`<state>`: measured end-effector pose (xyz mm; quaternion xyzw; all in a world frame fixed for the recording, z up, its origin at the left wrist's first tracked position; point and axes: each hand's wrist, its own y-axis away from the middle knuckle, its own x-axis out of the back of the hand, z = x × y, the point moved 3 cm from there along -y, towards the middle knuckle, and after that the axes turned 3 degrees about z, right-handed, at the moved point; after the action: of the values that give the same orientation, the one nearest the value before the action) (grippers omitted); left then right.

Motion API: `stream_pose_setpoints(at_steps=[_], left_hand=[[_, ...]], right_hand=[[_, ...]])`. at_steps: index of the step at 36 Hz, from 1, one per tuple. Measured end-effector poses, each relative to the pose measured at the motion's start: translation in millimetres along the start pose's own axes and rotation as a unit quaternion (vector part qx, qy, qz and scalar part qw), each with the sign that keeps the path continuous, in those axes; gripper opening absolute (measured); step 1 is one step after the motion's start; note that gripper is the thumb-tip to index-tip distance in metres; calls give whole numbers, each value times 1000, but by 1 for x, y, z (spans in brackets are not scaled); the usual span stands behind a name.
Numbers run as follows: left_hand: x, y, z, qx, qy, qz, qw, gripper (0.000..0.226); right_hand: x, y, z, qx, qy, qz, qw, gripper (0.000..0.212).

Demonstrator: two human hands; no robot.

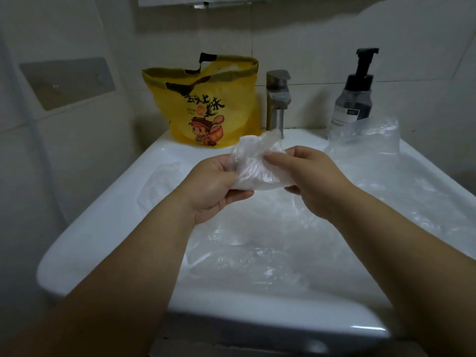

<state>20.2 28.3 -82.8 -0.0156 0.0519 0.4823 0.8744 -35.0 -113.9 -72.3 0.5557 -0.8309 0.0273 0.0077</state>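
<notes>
A crumpled clear plastic bag is held up over the white sink. My left hand grips its left side, with the thumb underneath. My right hand pinches its right side between thumb and fingers. More clear plastic bags lie loose in the basin below my hands. Another clear bag lies on the sink's left slope.
A yellow printed carrier bag stands at the back left of the sink. Behind the basin are a steel tap and a dark pump bottle. A bunched clear bag lies at the back right. Tiled walls surround the sink.
</notes>
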Motion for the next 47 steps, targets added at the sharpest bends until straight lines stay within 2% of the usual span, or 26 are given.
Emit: stream_pose_setpoints(at_steps=[3, 6, 10, 12, 13, 14, 16, 17, 19, 23, 28, 30, 32, 35, 38, 40, 42, 45, 47], left_hand=[[-1, 0, 1, -13, 17, -16, 1000, 31], [-1, 2, 2, -18, 25, -42, 999, 33], [-1, 3, 4, -26, 15, -61, 998, 37], [2, 2, 7, -30, 45, -55, 997, 37], [4, 2, 7, -27, 65, -47, 996, 44], [6, 0, 7, -23, 76, -42, 996, 60], [6, 0, 4, -22, 44, -68, 997, 98], [3, 1, 2, -22, 17, -85, 996, 105], [-2, 4, -1, -19, -32, -96, 995, 97], [-2, 8, 0, -25, -78, -60, 995, 61], [-2, 8, 5, -30, -55, 10, 998, 17], [0, 5, 4, -18, -27, 48, 998, 18], [3, 2, 3, -7, -12, 60, 998, 27], [2, 3, 1, 25, 15, -2, 1000, 60], [0, 5, -2, 25, -71, -21, 997, 106], [1, 6, -6, 32, -143, 0, 989, 119], [4, 4, -7, 33, -165, 27, 985, 102], [5, 2, 0, 11, -103, 56, 993, 41], [5, 4, 4, 2, -72, 63, 995, 34]], right_hand=[[-2, 1, 4, -108, -67, -59, 990, 35], [-7, 5, 5, -156, -142, -111, 971, 36], [-5, 3, 1, -110, -166, -72, 977, 18], [-2, 1, 1, -62, -120, -62, 989, 25], [-1, 0, 2, -40, -87, -59, 994, 31], [0, -1, 3, -25, -56, -57, 997, 38], [-2, 0, 4, -16, -6, -64, 998, 50], [-4, 1, 5, -13, 16, -71, 997, 56], [-6, 4, 5, -4, 48, -81, 996, 63], [-5, 7, 1, -9, 54, -96, 994, 69], [-5, 6, 1, -20, 57, -101, 993, 71], [-4, 5, 2, -20, 59, -99, 993, 71], [-3, 4, 3, -19, 52, -99, 994, 72], [-2, 3, 3, -17, 49, -101, 994, 73], [-2, 3, 4, -10, 65, -103, 992, 73], [-2, 4, 3, -2, 88, -103, 991, 73], [-2, 4, 3, 6, 114, -101, 988, 73], [-1, 5, 0, 8, 123, -97, 988, 74], [2, 3, 0, 7, 106, -94, 990, 73]])
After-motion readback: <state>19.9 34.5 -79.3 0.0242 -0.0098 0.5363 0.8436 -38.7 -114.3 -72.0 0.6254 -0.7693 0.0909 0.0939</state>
